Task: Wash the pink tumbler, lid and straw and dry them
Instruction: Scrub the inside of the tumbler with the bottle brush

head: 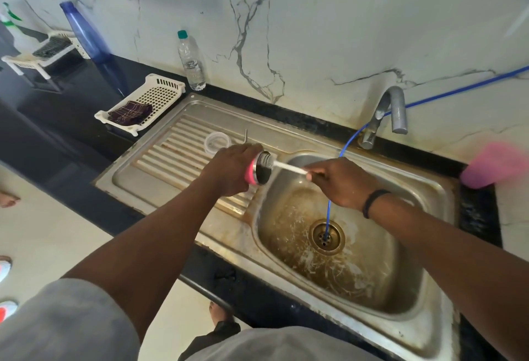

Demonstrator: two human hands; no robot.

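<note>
1. Marble-veined wall tiles back a dark tabletop [86, 97] into which a stained steel sink [429, 189] with a ribbed drainboard is set.
2. Head view: the left hand [232, 170] is wrapped around the pink tumbler [256, 171], which lies tilted on its side over the drainboard's edge, its open mouth turned toward the right hand [337, 181].
3. That right hand pinches the white handle of a bottle brush [289, 166], and the bristle end sits just inside the tumbler's mouth.
4. Beyond the left hand, on the drainboard, rests a clear round lid [217, 141] (apart from the tumbler), with a thin metal straw [245, 135] just beside it.
5. A blue hose [347, 143] runs past the faucet [385, 114], behind the right hand, and down into the drain.
6. Farther off to the left of the left hand, a white basket [169, 85] holds a dark checked cloth [130, 113]; a clear water bottle [191, 61] stands near it.
7. A blurred pink cup [492, 166] sits to the right of the right hand.
</note>
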